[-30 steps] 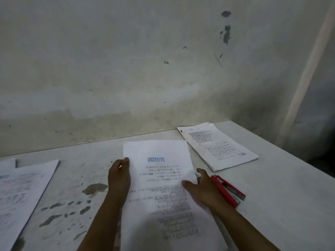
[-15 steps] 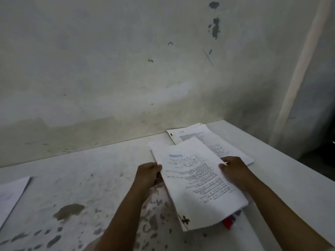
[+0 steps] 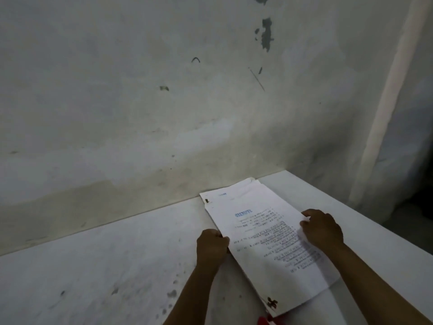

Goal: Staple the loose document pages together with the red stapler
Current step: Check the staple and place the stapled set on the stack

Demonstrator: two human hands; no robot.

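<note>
A white printed document (image 3: pixel 264 235) with a blue heading is held between both hands, tilted and lying over a second stack of papers (image 3: pixel 243 187) near the wall. My left hand (image 3: pixel 212 246) grips its left edge. My right hand (image 3: pixel 322 228) grips its right edge. A dark staple mark shows at its near corner. Only a small red tip of the red stapler (image 3: pixel 263 321) peeks out under the document's near corner at the bottom edge of the view.
The white table (image 3: pixel 105 266) has dark stains on its near left part. A stained wall (image 3: pixel 164 102) stands right behind it. The table's right edge drops off beside a pale vertical pipe (image 3: pixel 384 113).
Both hands lifted the document off the middle of the table and carried it right and back, onto the stack by the wall. It now covers most of the stapler.
</note>
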